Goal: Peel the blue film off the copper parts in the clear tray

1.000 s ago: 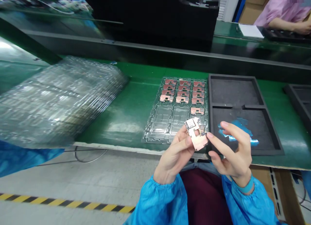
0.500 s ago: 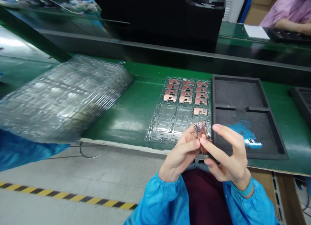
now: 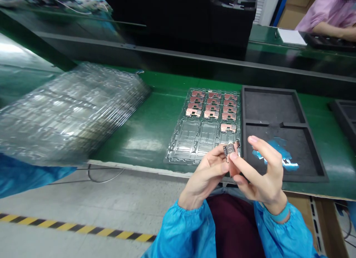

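Observation:
A small circuit board (image 3: pixel 230 149), copper-coloured with a silver metal part at its top end, is held up near the bench's front edge. My left hand (image 3: pixel 204 178) pinches it from the left between thumb and fingers. On the other side, my right hand (image 3: pixel 263 178) grips it too, one fingertip pressing on its face and the index finger raised clear. Behind the hands lies a clear plastic tray (image 3: pixel 187 143) with several similar copper-coloured boards (image 3: pixel 228 128) in its upper rows. The board's lower end is partly covered by fingers.
To the right sits a black foam tray (image 3: pixel 314 150) with blue film pieces (image 3: pixel 279 148) in its lower compartment. A tall stack of clear trays (image 3: pixel 69 109) stands on the left of the green bench (image 3: pixel 136 128). Another person's arm (image 3: pixel 330 29) shows across the bench.
The circuit board has tilted between my fingers, so its silver metal part faces me more plainly. Both hands stay nearly in place.

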Available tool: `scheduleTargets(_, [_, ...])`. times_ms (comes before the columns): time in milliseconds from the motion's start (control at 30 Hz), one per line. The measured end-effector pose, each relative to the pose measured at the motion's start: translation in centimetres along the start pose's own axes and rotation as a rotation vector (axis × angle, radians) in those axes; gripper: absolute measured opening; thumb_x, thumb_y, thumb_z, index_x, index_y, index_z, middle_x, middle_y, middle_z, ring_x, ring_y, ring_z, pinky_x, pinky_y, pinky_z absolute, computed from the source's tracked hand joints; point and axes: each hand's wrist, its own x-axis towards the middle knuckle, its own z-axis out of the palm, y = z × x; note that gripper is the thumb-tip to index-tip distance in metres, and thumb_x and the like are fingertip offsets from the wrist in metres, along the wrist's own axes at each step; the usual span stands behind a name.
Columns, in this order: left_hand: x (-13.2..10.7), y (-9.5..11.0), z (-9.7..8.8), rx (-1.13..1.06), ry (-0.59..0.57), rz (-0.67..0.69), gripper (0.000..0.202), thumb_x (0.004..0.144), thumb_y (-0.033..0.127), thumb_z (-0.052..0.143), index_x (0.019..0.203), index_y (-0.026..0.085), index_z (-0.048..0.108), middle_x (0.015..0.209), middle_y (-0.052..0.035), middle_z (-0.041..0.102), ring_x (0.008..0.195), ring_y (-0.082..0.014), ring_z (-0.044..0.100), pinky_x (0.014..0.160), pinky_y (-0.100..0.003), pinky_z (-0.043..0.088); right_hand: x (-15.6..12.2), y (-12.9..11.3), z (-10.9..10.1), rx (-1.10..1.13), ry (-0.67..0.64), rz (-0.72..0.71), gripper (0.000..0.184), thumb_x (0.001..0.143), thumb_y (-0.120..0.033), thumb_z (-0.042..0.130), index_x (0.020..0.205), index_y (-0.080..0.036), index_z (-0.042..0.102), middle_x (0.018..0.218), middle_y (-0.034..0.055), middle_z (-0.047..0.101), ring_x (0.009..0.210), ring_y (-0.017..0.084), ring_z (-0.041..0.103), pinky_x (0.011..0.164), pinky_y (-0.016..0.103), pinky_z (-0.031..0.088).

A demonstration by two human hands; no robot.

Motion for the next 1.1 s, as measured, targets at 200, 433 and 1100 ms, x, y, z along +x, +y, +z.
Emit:
scheduleTargets(200, [-0.1,0.0,0.0,0.008,0.013,-0.015,0.046,0.069,0.043,0.102,0.106,0.022,0.084,0.095,-0.0041,0.077,0.089,-0.0184,0.068,0.086,-0.029,0.052,-0.2,0.2,0.2,-0.093,0.068,-0.013,0.03,0.112,-0.032,0.052,0.129,-0.022,0.074,0.139,0.0148,0.059,0.133,0.032,0.065,0.106,0.045,0.064])
scheduleTargets(433, [0.2,-0.1,0.3,-0.054,0.046,-0.016,0.042,0.07,0.039,0.101,0.103,0.021,0.084,0.086,-0.0012,0.076,0.079,-0.0153,0.068,0.083,-0.026,0.053,-0.5,0.9,-0.3,-0.098,0.07,0.043,0.035,0.111,-0.038,0.053,0.136,-0.023,0.073,0.15,0.0155,0.054,0.132,0.036,0.064,0.096,0.048,0.068])
scheduleTargets(1100, [-0.2,0.4,0.8,0.078,0.075,0.047,0.038,0.076,0.038,0.097,0.107,0.019,0.085,0.085,-0.0028,0.074,0.077,-0.0152,0.062,0.08,-0.027,0.049,-0.2,1.6,-0.1,-0.125,0.037,-0.024,0.027,0.113,-0.035,0.051,0.127,-0.029,0.073,0.133,0.0105,0.068,0.131,0.029,0.069,0.103,0.043,0.065])
